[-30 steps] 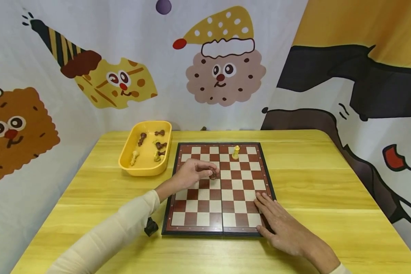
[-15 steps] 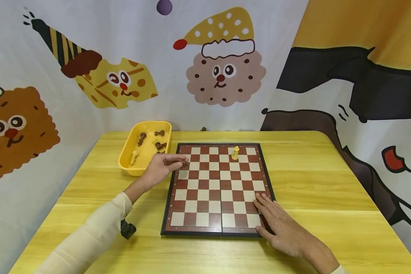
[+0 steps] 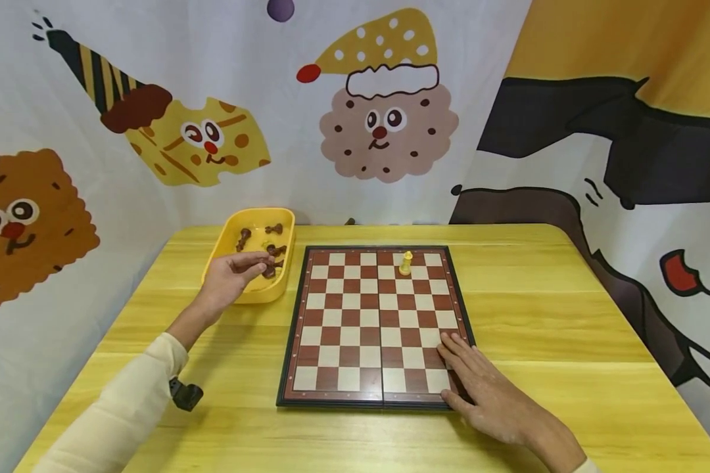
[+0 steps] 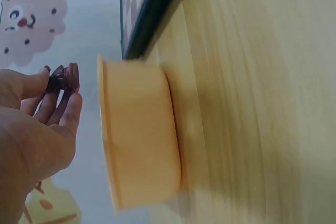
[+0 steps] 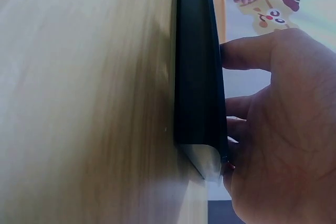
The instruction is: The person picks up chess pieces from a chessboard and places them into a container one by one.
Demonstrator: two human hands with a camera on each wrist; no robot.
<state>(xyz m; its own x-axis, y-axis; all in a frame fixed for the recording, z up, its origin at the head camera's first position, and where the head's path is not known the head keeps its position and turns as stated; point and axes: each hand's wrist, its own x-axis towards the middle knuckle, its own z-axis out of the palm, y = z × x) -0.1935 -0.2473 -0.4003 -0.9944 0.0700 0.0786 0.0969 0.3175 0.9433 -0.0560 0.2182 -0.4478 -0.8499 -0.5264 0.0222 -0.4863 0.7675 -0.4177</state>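
My left hand (image 3: 227, 282) is over the near side of the yellow tray (image 3: 269, 293). Thumb and fingertips pinch a dark brown chess piece (image 4: 65, 78), whose round base points toward the tray in the left wrist view. That view shows the piece above the tray's rim. Fingers straight, my right hand (image 3: 491, 394) rests on the right edge of the chessboard (image 3: 343, 336), near its front corner. A pale yellow chess piece (image 3: 405, 263) stands upright on the board's far rows, right of the fold line.
Several dark chess pieces lie in the tray, among them one at its far right (image 3: 274, 228); my left hand covers part of the inside. The wooden table (image 3: 568, 295) extends around the board. Behind it hangs a curtain (image 3: 302, 164) printed with cartoon figures.
My left hand has carried the dark brown chess piece leftward off the board and over the tray. My right hand has stayed put on the board's edge.
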